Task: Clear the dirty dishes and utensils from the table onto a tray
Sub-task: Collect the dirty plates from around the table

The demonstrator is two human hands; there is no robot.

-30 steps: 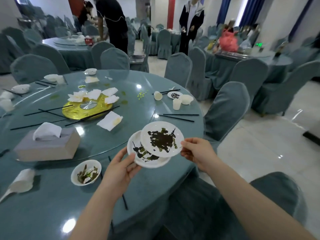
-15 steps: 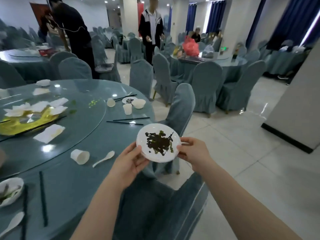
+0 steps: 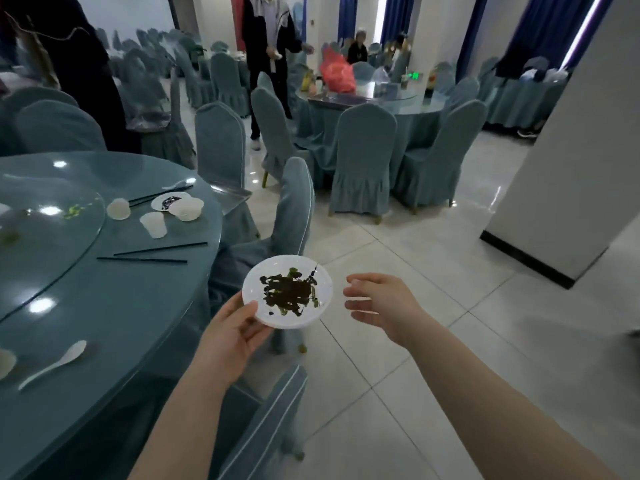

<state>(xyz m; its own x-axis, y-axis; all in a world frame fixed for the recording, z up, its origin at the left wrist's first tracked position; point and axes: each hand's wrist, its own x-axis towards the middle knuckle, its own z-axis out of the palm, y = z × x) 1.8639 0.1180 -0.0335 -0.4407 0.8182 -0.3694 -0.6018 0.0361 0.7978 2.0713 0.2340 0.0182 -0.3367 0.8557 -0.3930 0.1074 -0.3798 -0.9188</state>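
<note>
One dirty plate (image 3: pixel 287 291), smeared with dark sauce, is held by its near rim in the left hand (image 3: pixel 230 336) beyond the counter (image 3: pixel 104 306) edge, while the right hand (image 3: pixel 382 303) hovers beside it, fingers loosely spread, holding nothing.

Both forearms bare, no sleeves, apparently no rings or watch.

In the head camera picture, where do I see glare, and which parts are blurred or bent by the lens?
Head view: ceiling lights make bright glare spots on the round glass-topped table and a streak on the glossy white floor tiles; the right hand shows slight motion blur, while the white plate smeared with dark sauce in the left hand stays sharp; the wide lens tilts the white pillar at the edge.
</note>
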